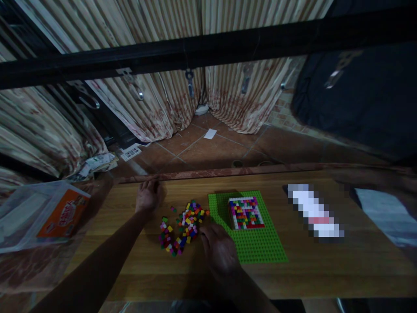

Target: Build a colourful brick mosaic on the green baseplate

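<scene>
My left hand (149, 196) rests on the wooden table near its far edge, left of the loose bricks, with its fingers curled and no object visible in them. At the right side of a loose pile of small coloured toy bricks (190, 217), my right hand (220, 248) is bent downward, its fingertips pressed together; anything between them is hidden. Just right of that hand lies a green studded baseplate (260, 245), partly covered by my wrist. On it stands a block-like build of toy bricks (246, 213), with a white-and-coloured border and a mixed-colour inside.
A blurred-out phone-shaped object (314, 211) lies on the table (352, 269), right of the baseplate. Left of the table is a clear plastic bin (19, 217) with an orange packet (64, 214). A dark horizontal bar (202, 54) crosses in front of striped curtains (163, 26).
</scene>
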Demonstrator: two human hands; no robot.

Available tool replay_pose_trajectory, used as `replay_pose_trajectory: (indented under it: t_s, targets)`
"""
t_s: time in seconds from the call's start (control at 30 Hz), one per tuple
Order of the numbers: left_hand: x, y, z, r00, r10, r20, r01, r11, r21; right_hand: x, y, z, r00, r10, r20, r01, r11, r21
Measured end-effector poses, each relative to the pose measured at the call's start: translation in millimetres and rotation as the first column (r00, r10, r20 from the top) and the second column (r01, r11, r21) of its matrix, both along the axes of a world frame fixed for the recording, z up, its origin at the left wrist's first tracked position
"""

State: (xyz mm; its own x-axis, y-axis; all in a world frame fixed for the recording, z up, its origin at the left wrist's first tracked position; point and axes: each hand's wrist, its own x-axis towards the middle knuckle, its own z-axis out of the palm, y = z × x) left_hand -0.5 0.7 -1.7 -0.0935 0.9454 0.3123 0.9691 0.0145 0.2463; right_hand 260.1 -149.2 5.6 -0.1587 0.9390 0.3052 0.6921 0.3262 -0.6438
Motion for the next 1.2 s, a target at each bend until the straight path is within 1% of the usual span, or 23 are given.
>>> replay_pose_trajectory:
  t_s: [0.17, 0.33, 0.47, 0.6, 0.7, 0.97, 1.1, 1.2]
  targets:
    - [-2, 1, -1.5, 1.000, 0.013, -0.006, -0.013, 1.000, -0.006, 4, -5, 9.8, 0.998, -0.003, -0.060, 0.003, 1.000, 0.001]
    - [-3, 2, -1.4, 1.000, -0.003, -0.016, 0.003, 1.000, -0.017, 12, -10, 19.9, 0.992, -0.004, -0.125, 0.004, 1.000, -0.001]
    - [-1, 1, 0.0, 1.000, 0.002, -0.014, -0.002, 1.000, -0.015, 16, -11, 23.3, 0.985, 0.012, -0.173, -0.010, 1.000, 0.013]
    - [-2, 1, -1.2, 1.000, -0.002, -0.014, 0.002, 1.000, -0.008, 18, -13, 25.3, 0.984, 0.029, -0.174, -0.029, 1.000, 0.001]
    - [-3, 2, -2.8, 1.000, 0.012, -0.013, -0.012, 1.000, -0.011, 18, -14, 23.4, 0.985, 0.038, -0.167, -0.041, 0.999, -0.014]
    - [-2, 1, -0.1, 0.999, 0.011, 0.033, -0.010, 1.000, -0.015, 19, -17, 4.8, 0.986, 0.019, -0.168, -0.025, 0.999, -0.035]
    - [-2, -2, 4.3, 0.996, -0.025, 0.087, 0.021, 0.999, 0.041, 22, -22, 2.9, 0.986, 0.008, -0.167, -0.012, 1.000, -0.023]
    - [-6, -4, 7.5, 0.985, -0.091, 0.147, 0.079, 0.993, 0.086, 27, -28, -1.7, 0.983, 0.009, -0.183, -0.011, 1.000, -0.014]
